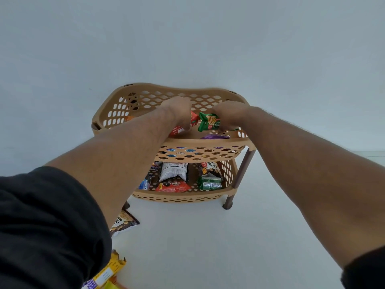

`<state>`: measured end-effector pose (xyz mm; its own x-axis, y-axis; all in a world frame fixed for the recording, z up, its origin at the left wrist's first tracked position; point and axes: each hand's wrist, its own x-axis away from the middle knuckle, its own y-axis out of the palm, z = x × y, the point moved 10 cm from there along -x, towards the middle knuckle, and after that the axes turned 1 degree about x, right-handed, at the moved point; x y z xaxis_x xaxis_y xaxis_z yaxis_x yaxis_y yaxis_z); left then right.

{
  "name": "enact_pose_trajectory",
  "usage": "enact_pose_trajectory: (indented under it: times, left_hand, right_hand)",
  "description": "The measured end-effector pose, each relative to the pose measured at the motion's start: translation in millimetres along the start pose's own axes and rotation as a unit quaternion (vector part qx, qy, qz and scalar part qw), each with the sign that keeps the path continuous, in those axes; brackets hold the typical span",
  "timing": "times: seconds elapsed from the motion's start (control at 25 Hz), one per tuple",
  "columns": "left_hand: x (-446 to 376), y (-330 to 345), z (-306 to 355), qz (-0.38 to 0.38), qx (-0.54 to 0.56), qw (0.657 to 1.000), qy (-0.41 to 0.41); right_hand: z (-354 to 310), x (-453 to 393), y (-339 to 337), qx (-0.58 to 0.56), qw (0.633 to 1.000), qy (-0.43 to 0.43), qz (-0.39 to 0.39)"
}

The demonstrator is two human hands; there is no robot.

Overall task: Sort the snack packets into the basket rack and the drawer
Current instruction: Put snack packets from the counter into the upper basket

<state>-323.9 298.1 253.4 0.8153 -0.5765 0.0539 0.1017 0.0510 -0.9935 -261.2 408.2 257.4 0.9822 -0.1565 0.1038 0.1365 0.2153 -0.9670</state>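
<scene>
Now, at the lower left of the frame loose packets [123, 224] lie on the floor, and above them your left hand [177, 110] is clamped on a red packet [192, 119] inside the top basket [145, 88] of the rack. Just right of centre your right hand [229, 113] pinches a green packet [209, 122] over that basket, while more packets [174, 173] fill the lower basket [177, 198].

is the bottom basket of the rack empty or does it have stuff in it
Not empty. The lower basket holds several packets: a white packet, a red one, a green one and a blue Oreo pack.
</scene>
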Motion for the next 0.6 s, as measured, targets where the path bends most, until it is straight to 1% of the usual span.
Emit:
enact_pose_trajectory:
  times: [0.08, 0.24, 0.48, 0.6]
  left_hand:
    - [0, 5, -1, -0.020, 0.003, 1.000, -0.004]
    - [4, 14, 0, -0.065, 0.005, 0.998, -0.003]
    - [8, 20, 9, -0.089, -0.034, 0.995, 0.038]
    - [10, 21, 12, -0.095, -0.028, 0.994, 0.050]
  right_hand:
    - [-1, -1, 8, 0.000, 1.000, 0.006, -0.023]
    - [4, -2, 16, 0.015, 0.999, 0.026, -0.037]
    - [5, -3, 22, 0.015, 0.999, 0.021, -0.048]
    - [2, -4, 26, 0.017, 0.998, 0.001, -0.060]
